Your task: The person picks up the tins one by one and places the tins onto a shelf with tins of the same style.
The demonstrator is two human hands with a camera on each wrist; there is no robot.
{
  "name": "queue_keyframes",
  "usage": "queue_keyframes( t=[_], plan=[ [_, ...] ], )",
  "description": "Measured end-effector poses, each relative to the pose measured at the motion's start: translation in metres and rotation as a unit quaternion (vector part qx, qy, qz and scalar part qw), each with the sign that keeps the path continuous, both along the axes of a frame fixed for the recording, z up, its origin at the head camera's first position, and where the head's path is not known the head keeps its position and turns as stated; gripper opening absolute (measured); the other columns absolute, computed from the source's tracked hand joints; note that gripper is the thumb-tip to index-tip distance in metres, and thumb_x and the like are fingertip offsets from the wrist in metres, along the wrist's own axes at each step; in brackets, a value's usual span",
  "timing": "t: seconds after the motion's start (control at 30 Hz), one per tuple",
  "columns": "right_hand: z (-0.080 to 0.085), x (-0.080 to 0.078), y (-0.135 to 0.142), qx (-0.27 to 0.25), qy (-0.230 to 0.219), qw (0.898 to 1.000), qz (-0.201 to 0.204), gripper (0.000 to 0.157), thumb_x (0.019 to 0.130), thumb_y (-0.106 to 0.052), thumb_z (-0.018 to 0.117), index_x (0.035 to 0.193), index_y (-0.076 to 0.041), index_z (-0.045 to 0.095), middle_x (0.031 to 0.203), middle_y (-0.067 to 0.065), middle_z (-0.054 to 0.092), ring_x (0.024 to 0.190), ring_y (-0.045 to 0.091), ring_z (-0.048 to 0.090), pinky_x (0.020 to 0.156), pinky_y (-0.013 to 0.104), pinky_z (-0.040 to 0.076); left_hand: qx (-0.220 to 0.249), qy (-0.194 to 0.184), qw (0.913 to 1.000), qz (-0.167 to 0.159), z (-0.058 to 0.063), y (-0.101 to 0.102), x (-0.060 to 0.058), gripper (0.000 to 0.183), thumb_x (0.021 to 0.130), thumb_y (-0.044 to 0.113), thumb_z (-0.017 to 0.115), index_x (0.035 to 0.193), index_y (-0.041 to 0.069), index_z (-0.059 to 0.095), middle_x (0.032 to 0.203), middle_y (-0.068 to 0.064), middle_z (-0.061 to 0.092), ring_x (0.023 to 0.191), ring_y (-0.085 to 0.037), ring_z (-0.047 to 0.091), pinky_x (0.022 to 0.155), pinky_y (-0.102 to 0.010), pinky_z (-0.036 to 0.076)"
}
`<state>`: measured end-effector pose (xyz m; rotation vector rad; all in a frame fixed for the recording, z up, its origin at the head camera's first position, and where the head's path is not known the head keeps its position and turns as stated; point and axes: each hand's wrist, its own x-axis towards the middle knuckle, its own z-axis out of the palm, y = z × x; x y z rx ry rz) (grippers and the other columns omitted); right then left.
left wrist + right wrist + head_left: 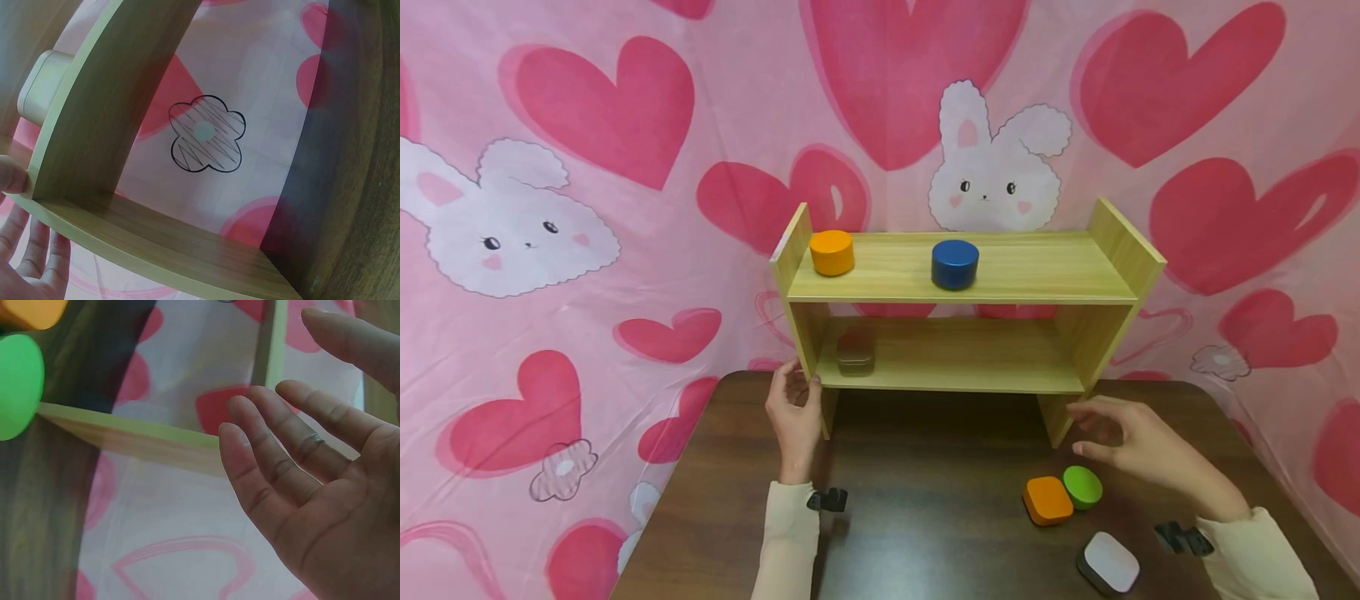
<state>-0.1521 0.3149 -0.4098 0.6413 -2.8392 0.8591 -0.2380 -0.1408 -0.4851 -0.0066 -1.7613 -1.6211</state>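
Note:
A two-tier wooden shelf [970, 379] stands on the table. My left hand [794, 408] grips its left side panel [156, 250]; in the left wrist view the thumb [12, 175] lies at the panel's inner front edge and the fingers [47, 253] against its outer face. Beside the right panel [1060, 421], my right hand [1131, 437] has its fingers loosely bent and holds nothing. An orange round container [832, 253] and a blue round one [955, 265] sit on the top board. A brownish square container [855, 357] is on the lower board, at its left.
Below the right hand on the dark table [910, 517] are an orange square container [1048, 501], a green round one [1082, 487] and a white-topped square one [1108, 563]. A pink cloth [625, 208] with hearts and rabbits hangs behind the table.

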Motion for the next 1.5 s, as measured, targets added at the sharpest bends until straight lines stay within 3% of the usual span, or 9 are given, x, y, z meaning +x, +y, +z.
queue_keyframes(
  t=[0.23,0.5,0.9,1.5],
  plan=[
    [-0.018,0.003,0.007,0.002,-0.03,0.999,-0.02,0.047,0.082,-0.021,0.088,0.122,-0.002,0.072,0.107,0.003,0.076,0.087,-0.007,0.061,0.07,0.026,0.057,-0.001,-0.003,0.9999,0.01,0.005,0.005,0.002,0.031,0.09,-0.012,0.068,0.12,-0.006,0.068,0.11,-0.026,0.07,0.092,-0.028,0.068,0.082,-0.012,0.055],
    [-0.038,0.006,0.015,-0.016,-0.043,0.999,-0.024,0.043,0.08,-0.016,0.088,0.118,-0.001,0.073,0.106,0.008,0.077,0.088,-0.009,0.062,0.072,0.025,0.06,0.003,0.007,1.0,0.003,0.03,0.012,0.02,0.028,0.089,-0.014,0.067,0.117,-0.011,0.067,0.107,-0.029,0.069,0.09,-0.027,0.068,0.081,-0.015,0.056],
    [-0.063,0.008,0.021,-0.003,-0.021,0.999,-0.034,0.046,0.075,-0.015,0.092,0.116,-0.003,0.074,0.101,0.006,0.075,0.084,-0.002,0.061,0.066,0.024,0.054,-0.004,0.012,0.9999,0.005,0.032,0.012,0.021,0.027,0.089,-0.015,0.067,0.116,-0.013,0.066,0.109,-0.031,0.069,0.092,-0.034,0.066,0.082,-0.013,0.055],
    [-0.088,0.011,0.026,-0.016,-0.072,0.996,-0.047,0.054,0.075,-0.015,0.092,0.12,0.005,0.071,0.112,0.018,0.076,0.087,0.009,0.07,0.071,0.024,0.058,-0.007,0.018,0.9998,-0.001,0.032,0.012,0.022,0.028,0.088,-0.016,0.067,0.116,-0.015,0.066,0.104,-0.035,0.068,0.09,-0.035,0.066,0.08,-0.013,0.056]
  ],
)
